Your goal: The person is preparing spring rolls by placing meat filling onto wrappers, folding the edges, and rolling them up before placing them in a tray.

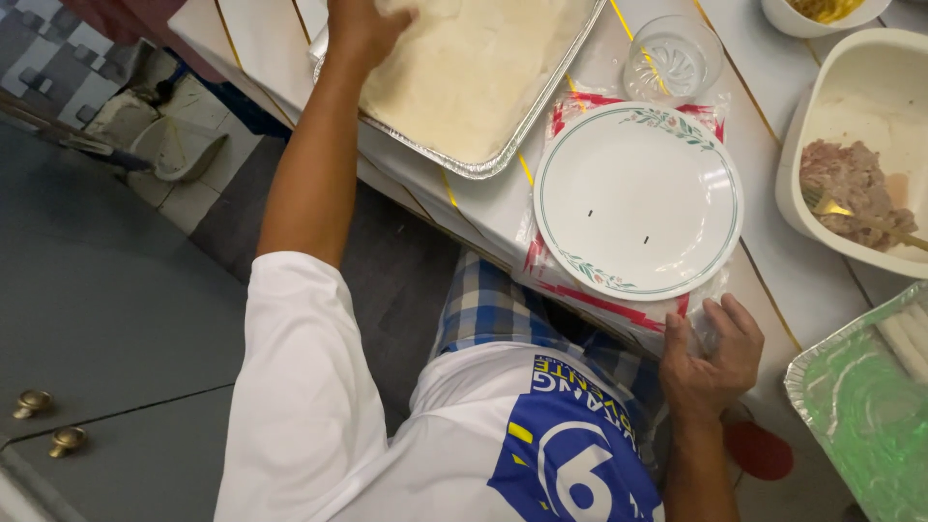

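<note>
My left hand [365,27] reaches far out to a foil tray [503,159] holding pale flat sheets [464,77]. Its fingers lie on the top sheet at the picture's upper edge, and their grip is cut off from view. My right hand [710,360] is at the near table edge, fingers curled on the corner of a clear plastic packet with red print [580,295]. A white plate with a green floral rim [638,198] lies empty on that packet.
A glass cup [672,58] stands behind the plate. A cream tub [860,106] at right holds minced meat [851,188] and a gold fork [831,205]. Another foil tray [860,406] is at lower right, and a bowl [822,14] at the top.
</note>
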